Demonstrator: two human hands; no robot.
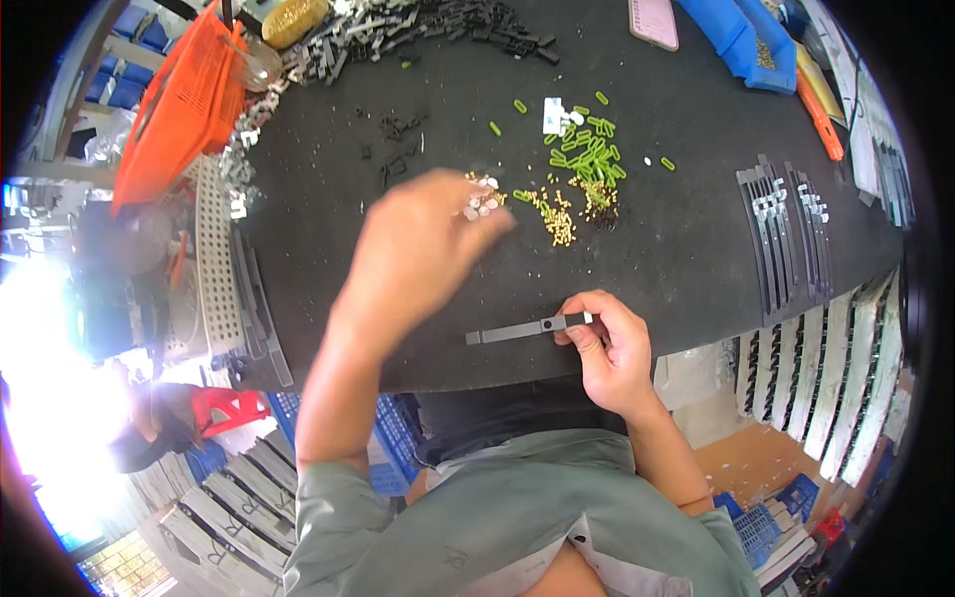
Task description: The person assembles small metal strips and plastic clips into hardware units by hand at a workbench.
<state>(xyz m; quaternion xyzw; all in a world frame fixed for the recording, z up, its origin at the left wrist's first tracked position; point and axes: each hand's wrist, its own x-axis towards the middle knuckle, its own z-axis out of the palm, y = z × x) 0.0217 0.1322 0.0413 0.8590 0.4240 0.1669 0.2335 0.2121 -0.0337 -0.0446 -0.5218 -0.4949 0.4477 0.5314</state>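
Observation:
In my right hand (615, 356), near the table's front edge, a narrow grey strip (512, 332) is pinched between thumb and fingers. The strip points left, with a dark round spot and a small white piece by my fingertips. My left hand (423, 234) is over the table, smeared by motion, beside a small pile of white round pieces (481, 207). Its fingertips are too blurred to show whether they hold anything. Just right of it lie small gold-coloured pins (560, 227) and a heap of green oblong rings (589, 157).
Similar strips (774, 239) lie in rows at the right. Black and grey parts (468, 28) are heaped at the far side. An orange basket (179, 109) stands at the left, a blue bin (736, 45) at the far right, near a pink phone-like object (654, 22).

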